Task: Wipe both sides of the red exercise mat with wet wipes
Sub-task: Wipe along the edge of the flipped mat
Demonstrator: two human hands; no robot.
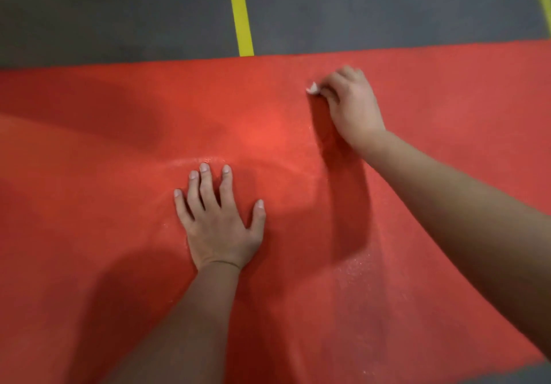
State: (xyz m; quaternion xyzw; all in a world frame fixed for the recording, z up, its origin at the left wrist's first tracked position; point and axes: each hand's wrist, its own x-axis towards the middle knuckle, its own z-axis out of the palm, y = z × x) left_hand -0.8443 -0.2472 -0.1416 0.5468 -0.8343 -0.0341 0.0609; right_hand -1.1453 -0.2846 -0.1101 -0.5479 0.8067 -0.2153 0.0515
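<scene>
While left grip (219, 225) spreads on mat (89, 205), right grip (351, 103) pinches wipe (313, 88); far edge near.

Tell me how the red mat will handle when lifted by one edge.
Probably floppy: the red exercise mat looks thin and lies flat on the floor, so a lifted edge should drape. Likely grippy, not slippery: its surface looks grainy under the flat left hand.

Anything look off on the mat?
Nothing damaged. Damp speckled streaks on the red mat beside the left hand look like wipe marks. The wet wipe in the right hand is wadded small, barely showing.
</scene>
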